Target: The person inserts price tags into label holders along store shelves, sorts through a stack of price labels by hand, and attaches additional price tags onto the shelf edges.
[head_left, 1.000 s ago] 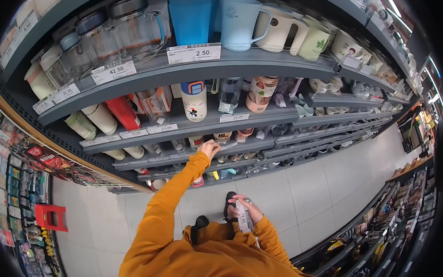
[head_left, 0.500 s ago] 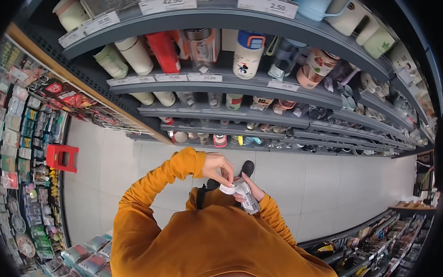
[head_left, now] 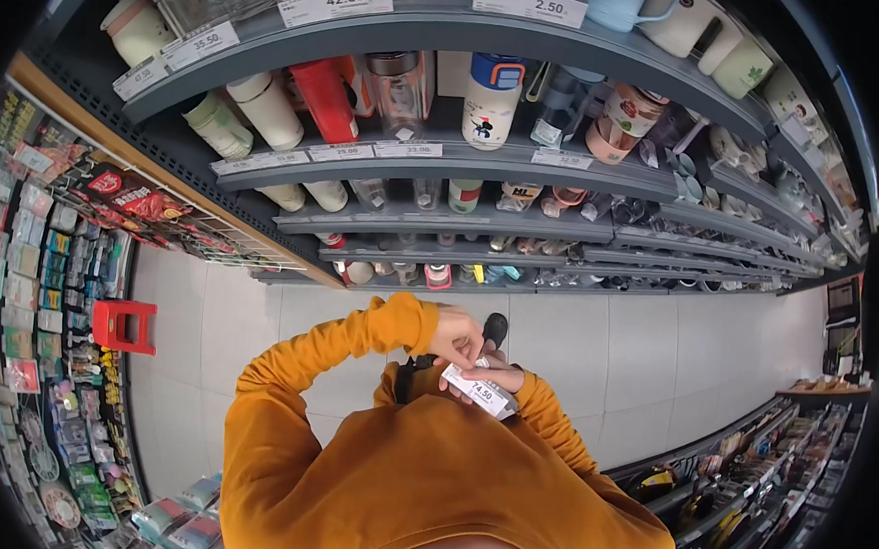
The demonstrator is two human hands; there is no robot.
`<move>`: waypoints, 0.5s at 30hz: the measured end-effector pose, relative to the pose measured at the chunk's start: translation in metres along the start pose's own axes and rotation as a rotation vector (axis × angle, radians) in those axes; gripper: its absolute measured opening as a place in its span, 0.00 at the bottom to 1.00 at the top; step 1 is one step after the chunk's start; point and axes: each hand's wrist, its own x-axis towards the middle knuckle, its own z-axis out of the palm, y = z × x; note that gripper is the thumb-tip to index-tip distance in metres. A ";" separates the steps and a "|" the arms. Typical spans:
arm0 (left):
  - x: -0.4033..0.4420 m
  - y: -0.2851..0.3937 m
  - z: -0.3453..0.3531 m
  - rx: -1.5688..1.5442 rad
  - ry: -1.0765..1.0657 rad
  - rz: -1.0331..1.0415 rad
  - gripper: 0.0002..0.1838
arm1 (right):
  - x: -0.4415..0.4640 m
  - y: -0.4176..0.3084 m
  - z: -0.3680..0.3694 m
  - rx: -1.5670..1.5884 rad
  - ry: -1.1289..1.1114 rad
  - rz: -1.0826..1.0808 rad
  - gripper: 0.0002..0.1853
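Note:
My right hand (head_left: 504, 367) is closed round a small stack of price labels (head_left: 480, 391), the top one reading 74.50, held in front of my chest. Close against it, my left hand (head_left: 458, 335) is bent down with its fingers pinched at the upper edge of the labels; what lies between those fingertips is too small to make out. Ahead is a grey shelf with bottles, among them a white bottle with a blue lid (head_left: 490, 103) and a red one (head_left: 324, 102). A 2.50 price label (head_left: 530, 3) is on the upper shelf edge.
Grey shelving (head_left: 445, 163) curves across the front, over a tiled floor (head_left: 556, 330). A red stool (head_left: 126, 326) stands at the left, beside racks of packaged goods (head_left: 21, 292). Another rack of goods (head_left: 737, 469) is at the lower right.
My left hand has come back from the lower shelf to the labels in my right hand. The view has tilted down. The label on top now reads 74.50.

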 end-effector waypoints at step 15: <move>-0.044 -0.241 -0.092 0.617 0.869 -0.697 0.13 | -0.003 0.008 0.012 0.151 0.401 -0.176 0.27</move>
